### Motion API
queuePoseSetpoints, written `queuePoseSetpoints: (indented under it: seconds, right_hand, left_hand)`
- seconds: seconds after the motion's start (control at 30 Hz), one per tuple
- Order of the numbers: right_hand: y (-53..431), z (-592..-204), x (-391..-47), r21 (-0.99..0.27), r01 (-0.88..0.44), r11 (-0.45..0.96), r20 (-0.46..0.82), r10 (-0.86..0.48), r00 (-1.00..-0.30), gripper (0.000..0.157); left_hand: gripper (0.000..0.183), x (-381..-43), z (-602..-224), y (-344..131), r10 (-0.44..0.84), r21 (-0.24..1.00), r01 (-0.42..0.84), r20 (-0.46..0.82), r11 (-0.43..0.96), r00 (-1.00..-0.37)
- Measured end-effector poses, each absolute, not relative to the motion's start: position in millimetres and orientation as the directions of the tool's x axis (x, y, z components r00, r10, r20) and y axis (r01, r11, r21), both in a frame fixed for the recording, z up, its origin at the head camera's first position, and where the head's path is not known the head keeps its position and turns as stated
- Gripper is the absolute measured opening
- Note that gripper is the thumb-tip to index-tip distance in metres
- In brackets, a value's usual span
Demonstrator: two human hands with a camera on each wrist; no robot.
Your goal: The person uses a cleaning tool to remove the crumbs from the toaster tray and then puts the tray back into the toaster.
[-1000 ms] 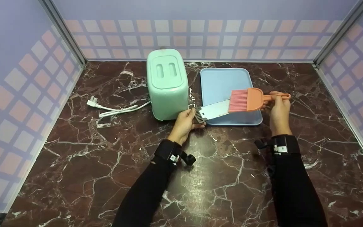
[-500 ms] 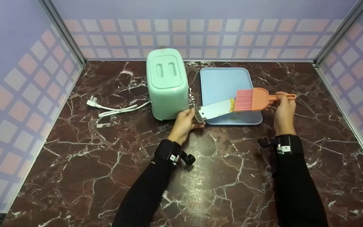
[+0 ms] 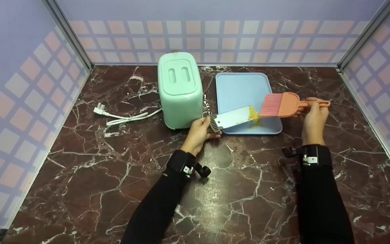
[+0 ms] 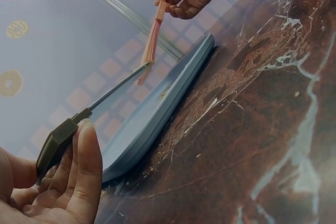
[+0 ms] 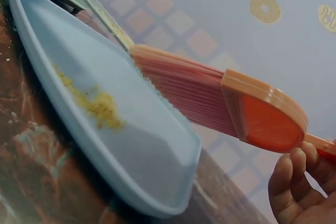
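Note:
My left hand (image 3: 198, 132) pinches the dark slotted end of a flat, pale crumb tray (image 3: 234, 118), thumb on one side and fingers on the other. The crumb tray slants over the blue tray (image 3: 242, 84), yellow crumbs (image 3: 253, 114) gathered at its far end. My right hand (image 3: 313, 115) grips the handle of an orange brush (image 3: 288, 104) with pink bristles, whose tips are right at the crumb tray's end. In the right wrist view, more yellow crumbs (image 5: 102, 109) lie scattered inside the blue tray.
A mint-green toaster (image 3: 181, 108) stands close left of the blue tray, beside my left hand. Its white cord and plug (image 3: 99, 109) lie on the dark marbled tabletop (image 3: 229, 203). Patterned walls (image 3: 215, 40) enclose the back and both sides.
My right hand has drawn the brush rightward along the crumb tray, uncovering its end. Yellow crumbs now show there and on the blue tray below. My left hand has stayed nearly still.

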State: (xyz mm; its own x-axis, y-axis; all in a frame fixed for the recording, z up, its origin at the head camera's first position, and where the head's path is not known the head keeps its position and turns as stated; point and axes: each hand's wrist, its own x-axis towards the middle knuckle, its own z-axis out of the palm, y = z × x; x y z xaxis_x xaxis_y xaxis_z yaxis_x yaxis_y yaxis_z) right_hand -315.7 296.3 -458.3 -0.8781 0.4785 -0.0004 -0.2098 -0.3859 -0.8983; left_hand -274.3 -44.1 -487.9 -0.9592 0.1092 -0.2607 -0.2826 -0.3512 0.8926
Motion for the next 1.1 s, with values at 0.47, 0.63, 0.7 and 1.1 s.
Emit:
queuePoseSetpoints:
  seconds: [0.47, 0.63, 0.7, 1.1]
  right_hand:
    - [255.7, -444.4, -312.6, -0.879, -0.289, -0.379, 0.128, 0.397, -0.909, 0.014]
    - [224.5, -448.4, -311.0, -0.912, -0.286, -0.293, 0.196, 0.300, -0.933, 0.013]
    - [213.2, -450.0, -308.9, -0.925, -0.280, -0.256, 0.213, 0.261, -0.942, 0.012]
    - [188.6, -454.8, -299.2, -0.956, -0.256, -0.141, 0.230, 0.178, -0.957, 0.012]
  left_hand:
    - [0.035, -272.7, -488.8, -40.6, 0.132, 0.895, -0.284, -0.253, -0.343, -0.958]
    - [0.036, -273.4, -490.0, -40.5, 0.131, 0.901, -0.269, -0.238, -0.339, -0.962]
    - [0.035, -273.2, -490.0, -40.5, 0.129, 0.903, -0.264, -0.233, -0.338, -0.964]
    - [0.032, -272.6, -490.5, -40.3, 0.124, 0.908, -0.251, -0.221, -0.335, -0.967]
